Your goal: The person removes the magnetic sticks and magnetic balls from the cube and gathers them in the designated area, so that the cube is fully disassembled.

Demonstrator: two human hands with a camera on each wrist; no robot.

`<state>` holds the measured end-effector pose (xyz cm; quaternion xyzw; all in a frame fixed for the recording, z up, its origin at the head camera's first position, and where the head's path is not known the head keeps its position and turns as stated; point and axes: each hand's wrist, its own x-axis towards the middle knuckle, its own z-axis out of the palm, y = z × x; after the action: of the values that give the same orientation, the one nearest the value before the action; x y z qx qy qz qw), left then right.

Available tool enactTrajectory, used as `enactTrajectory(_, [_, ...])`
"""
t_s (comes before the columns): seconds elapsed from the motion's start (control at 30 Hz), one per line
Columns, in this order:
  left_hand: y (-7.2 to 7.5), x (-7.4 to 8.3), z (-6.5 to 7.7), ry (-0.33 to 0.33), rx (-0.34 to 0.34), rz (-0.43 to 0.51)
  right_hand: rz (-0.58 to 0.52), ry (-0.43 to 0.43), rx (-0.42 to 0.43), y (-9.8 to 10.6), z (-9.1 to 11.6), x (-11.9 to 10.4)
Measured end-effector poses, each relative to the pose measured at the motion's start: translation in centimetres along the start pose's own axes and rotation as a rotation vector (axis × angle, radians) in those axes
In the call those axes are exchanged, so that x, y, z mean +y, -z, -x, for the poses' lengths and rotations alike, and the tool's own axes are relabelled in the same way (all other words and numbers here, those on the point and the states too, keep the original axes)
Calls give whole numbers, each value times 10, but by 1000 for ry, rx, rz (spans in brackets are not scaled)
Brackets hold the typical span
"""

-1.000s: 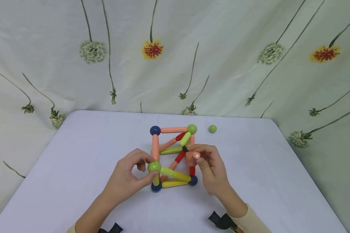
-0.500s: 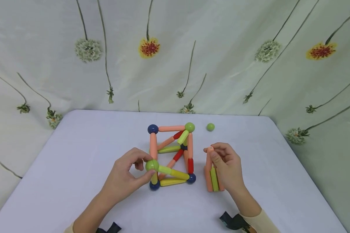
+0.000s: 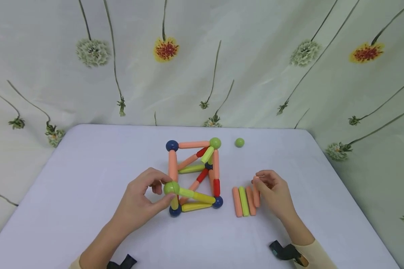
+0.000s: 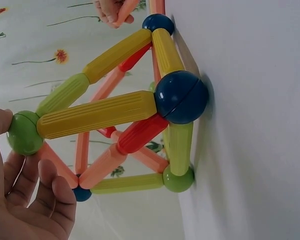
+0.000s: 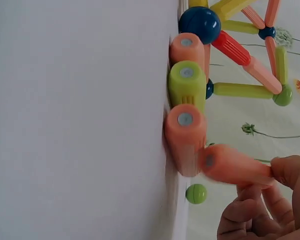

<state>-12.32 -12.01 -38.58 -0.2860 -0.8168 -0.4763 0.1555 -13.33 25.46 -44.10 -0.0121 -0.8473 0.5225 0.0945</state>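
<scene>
L hand (image 3: 139, 200) is clamped, thumb + fingertip, on a glossy lime-green ball w/ seam (image 3: 171, 188), near-L upper corner of a multicolour rod-and-ball frame, plastic-looking (image 3: 204, 198). Frame stands on white tabletop (image 3: 97, 160), between the hands. From pinched ball, a ribbed yellow rod (image 4: 97, 114) drops to a glossy dark-blue ball (image 4: 182, 97) on table; lime + yellow rods slope to a 2nd dark-blue ball at near-R corner (image 3: 217, 202).

R hand (image 3: 272, 190), well apart from L, pinches a salmon-pink rod (image 3: 256, 198) by its upper end; rod tilted, lower end blurred in R wrist view, just beside row; can't tell if touching.

Row lies R of frame, L to R: salmon rod (image 3: 237, 202), lime-green ribbed rod (image 3: 244, 201), another salmon rod (image 3: 251, 201), side by side; grey discs in ends, per R wrist cam.

Loose small green ball (image 3: 239, 142) sits behind row, apart from frame. Floral-print cloth, pale (image 3: 256, 56), hangs behind table.
</scene>
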Motion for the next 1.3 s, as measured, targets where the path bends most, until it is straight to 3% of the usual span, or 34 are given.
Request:
enactTrajectory(0.2, [0,-7,1,-4,-6,-13,152,-85,-19,12,-4,9])
enactTrajectory(0.37, [0,-11,1,-9,-9,-3,232,-133,-82,15,-7,13])
enactTrajectory(0.67, [0,-13,2,-10,-13,7,304,-93,-171,9,-6,15])
enactTrajectory(0.97, [0,-9,1,8,-25,24,341,-82,-164,6,-5,17])
enactTrajectory(1.13, [0,-8,1,18,-32,22,329,6,-75,5,-6,1])
enactTrajectory(1.3, [1,-6,1,24,-28,9,281,199,36,-13,-9,-34])
